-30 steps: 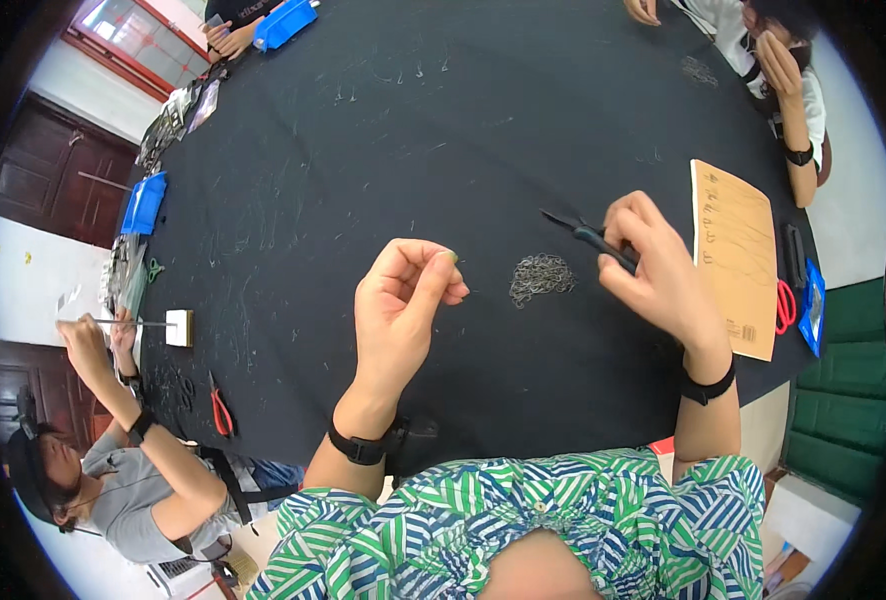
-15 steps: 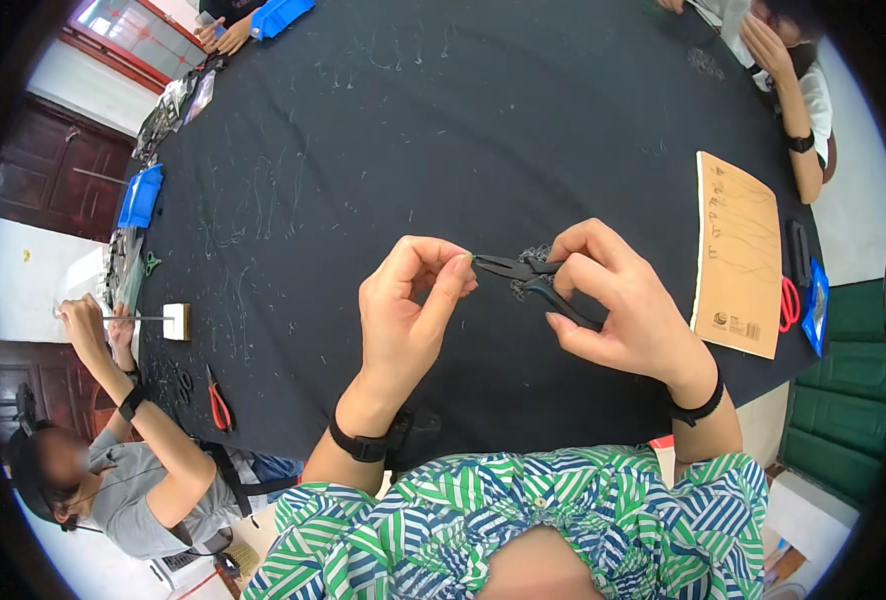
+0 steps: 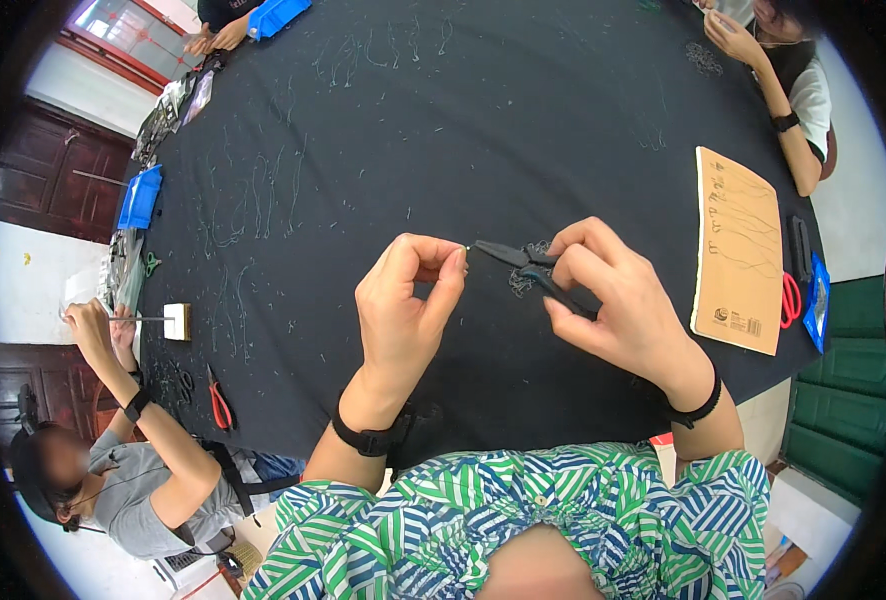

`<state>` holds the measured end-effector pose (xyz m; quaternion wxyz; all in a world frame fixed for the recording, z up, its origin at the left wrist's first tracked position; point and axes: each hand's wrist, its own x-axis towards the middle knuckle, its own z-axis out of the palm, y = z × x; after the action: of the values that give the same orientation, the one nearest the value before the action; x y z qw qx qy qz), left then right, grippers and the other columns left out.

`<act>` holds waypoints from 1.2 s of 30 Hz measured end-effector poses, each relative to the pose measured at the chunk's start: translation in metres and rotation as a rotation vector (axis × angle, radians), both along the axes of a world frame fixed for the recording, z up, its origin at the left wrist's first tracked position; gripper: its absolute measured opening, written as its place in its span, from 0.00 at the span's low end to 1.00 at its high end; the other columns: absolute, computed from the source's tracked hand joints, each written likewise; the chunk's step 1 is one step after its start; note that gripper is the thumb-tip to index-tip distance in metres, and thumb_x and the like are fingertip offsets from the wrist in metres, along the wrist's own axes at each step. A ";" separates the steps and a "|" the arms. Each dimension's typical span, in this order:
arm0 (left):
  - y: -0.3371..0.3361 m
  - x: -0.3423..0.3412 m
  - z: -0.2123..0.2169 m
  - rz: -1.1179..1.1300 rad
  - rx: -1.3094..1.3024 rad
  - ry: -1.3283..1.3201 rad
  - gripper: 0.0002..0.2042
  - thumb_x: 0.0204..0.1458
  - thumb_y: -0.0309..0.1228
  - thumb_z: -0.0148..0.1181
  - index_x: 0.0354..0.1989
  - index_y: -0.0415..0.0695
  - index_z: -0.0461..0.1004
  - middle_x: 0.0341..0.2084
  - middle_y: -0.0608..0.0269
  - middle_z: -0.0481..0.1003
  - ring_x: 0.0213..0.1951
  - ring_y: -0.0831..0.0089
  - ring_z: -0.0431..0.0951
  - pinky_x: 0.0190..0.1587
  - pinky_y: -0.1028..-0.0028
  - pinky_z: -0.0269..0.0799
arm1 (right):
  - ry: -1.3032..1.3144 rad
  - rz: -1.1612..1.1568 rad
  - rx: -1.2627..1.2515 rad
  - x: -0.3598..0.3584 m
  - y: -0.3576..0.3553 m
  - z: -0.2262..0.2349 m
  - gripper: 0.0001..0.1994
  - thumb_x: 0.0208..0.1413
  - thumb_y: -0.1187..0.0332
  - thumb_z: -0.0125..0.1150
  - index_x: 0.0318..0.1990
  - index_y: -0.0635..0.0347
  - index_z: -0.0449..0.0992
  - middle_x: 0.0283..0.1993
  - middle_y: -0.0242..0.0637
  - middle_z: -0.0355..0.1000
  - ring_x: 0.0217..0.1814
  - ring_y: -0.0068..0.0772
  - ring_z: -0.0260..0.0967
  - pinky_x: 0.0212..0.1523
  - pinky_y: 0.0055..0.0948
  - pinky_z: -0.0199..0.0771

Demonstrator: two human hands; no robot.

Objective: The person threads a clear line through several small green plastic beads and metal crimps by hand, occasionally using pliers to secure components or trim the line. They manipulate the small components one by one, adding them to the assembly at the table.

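Observation:
My left hand [image 3: 408, 300] is closed in a pinch of thumb and forefinger on a tiny piece, only its tip showing, too small to name. In my right hand [image 3: 618, 310] is a pair of needle-nose pliers [image 3: 508, 254] with dark handles, fingers wrapped round the grips. The pliers' jaws point left, their tips right beside the pinched piece; whether they touch it I cannot tell. Behind the pliers, on the black cloth, lies a small tangled heap of dark wire-like bits [image 3: 521, 284], partly covered by the tool.
A brown notebook [image 3: 738, 290] with thin strands on its cover lies at the right, beside red-handled scissors [image 3: 790, 300] and a blue packet [image 3: 816, 310]. Red-handled pliers [image 3: 220, 402] rest at the left. Thin threads [image 3: 263, 195] are strewn over the black cloth [image 3: 523, 150]. Other people work around the table.
The pliers' tips have shifted slightly up and a little away from my left fingertips. My left hand has moved slightly left. The person at the far right has lowered their hand and arm.

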<state>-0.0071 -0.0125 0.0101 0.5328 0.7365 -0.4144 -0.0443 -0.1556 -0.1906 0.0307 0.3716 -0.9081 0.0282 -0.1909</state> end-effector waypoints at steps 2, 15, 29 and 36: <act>0.000 0.001 -0.002 0.044 0.003 -0.062 0.02 0.58 0.22 0.59 0.34 0.37 0.74 0.27 0.63 0.78 0.30 0.80 0.79 0.35 0.81 0.75 | -0.001 -0.089 -0.044 -0.001 -0.003 0.001 0.10 0.44 0.72 0.65 0.30 0.62 0.67 0.38 0.42 0.68 0.36 0.45 0.71 0.36 0.38 0.72; 0.003 0.009 -0.004 0.122 -0.048 0.002 0.03 0.60 0.23 0.58 0.35 0.38 0.73 0.26 0.64 0.76 0.28 0.82 0.77 0.30 0.83 0.74 | 0.148 -0.656 -0.160 -0.032 -0.093 -0.014 0.10 0.48 0.68 0.61 0.31 0.66 0.69 0.32 0.41 0.66 0.33 0.36 0.67 0.35 0.33 0.67; 0.004 0.010 0.000 0.154 -0.144 0.180 0.03 0.62 0.24 0.56 0.38 0.38 0.72 0.29 0.64 0.76 0.31 0.81 0.77 0.30 0.83 0.75 | 0.300 -0.388 -0.144 -0.049 -0.106 -0.010 0.14 0.47 0.64 0.66 0.29 0.63 0.68 0.31 0.41 0.64 0.32 0.38 0.65 0.35 0.36 0.65; 0.008 0.012 0.000 0.163 -0.207 0.194 0.03 0.62 0.25 0.55 0.37 0.40 0.72 0.29 0.65 0.75 0.31 0.82 0.77 0.31 0.82 0.75 | 0.548 -0.353 -0.133 -0.046 -0.089 0.000 0.15 0.43 0.63 0.69 0.25 0.65 0.70 0.33 0.42 0.65 0.37 0.44 0.66 0.39 0.37 0.67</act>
<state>0.0046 -0.0044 0.0105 0.6452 0.7010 -0.3022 -0.0291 -0.2013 -0.2791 0.0310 0.2513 -0.9291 0.2713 -0.0026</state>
